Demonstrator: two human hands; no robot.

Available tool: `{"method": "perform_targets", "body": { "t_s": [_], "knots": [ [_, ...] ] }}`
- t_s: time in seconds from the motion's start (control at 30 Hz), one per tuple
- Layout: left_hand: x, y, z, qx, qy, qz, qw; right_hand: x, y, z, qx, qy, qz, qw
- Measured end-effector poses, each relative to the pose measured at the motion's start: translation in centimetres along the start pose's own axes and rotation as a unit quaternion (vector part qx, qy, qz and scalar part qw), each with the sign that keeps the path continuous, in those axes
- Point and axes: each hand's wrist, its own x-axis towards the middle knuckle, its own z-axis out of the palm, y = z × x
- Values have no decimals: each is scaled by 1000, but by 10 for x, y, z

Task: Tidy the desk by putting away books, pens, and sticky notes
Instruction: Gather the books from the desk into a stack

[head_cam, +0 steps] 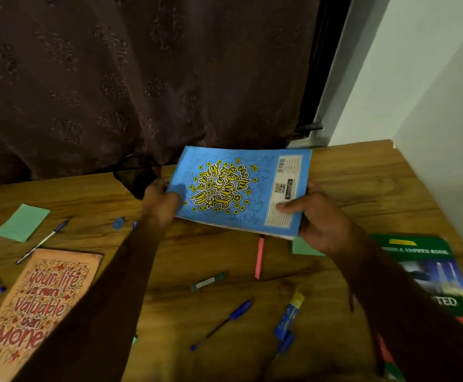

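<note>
You are holding a thin blue paperback notebook (238,191) with yellow doodle lettering and a white barcode strip along one edge, lifted above the far middle of the wooden desk (348,183) and tilted, its printed cover facing you. Behind its left edge stands a black mesh pen holder (135,175); what is in it you cannot tell from here. Your left hand (160,204) clasps the notebook's left edge, thumb on the cover, and your right hand (321,219) grips the right near corner, thumb pressed flat over the white strip; both forearms reach forward in dark sleeves. On the desk lie an orange notebook with red lettering (37,304) at the near left, a green answer book (428,274) at the right, a green sticky-note pad (22,222) at the far left with a blue-capped pen (43,241) just beside it, a pink strip of sticky flags (259,257) below the held notebook, a blue pen (222,323) near the middle and a blue-and-yellow glue stick (289,318) near it.
</note>
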Motion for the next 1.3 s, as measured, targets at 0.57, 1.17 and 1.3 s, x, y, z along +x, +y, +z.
{"method": "perform_targets", "body": {
  "t_s": [0.57,1.17,1.3],
  "knots": [
    [-241,57,209,-292,-267,-149,906,-210,56,-165,234,44,-88,967],
    [-304,13,277,149,-259,28,954,-273,84,-262,-256,139,60,955],
    [-321,3,261,176,-284,132,933,-248,85,-285,-520,281,-70,804]
  ]
}}
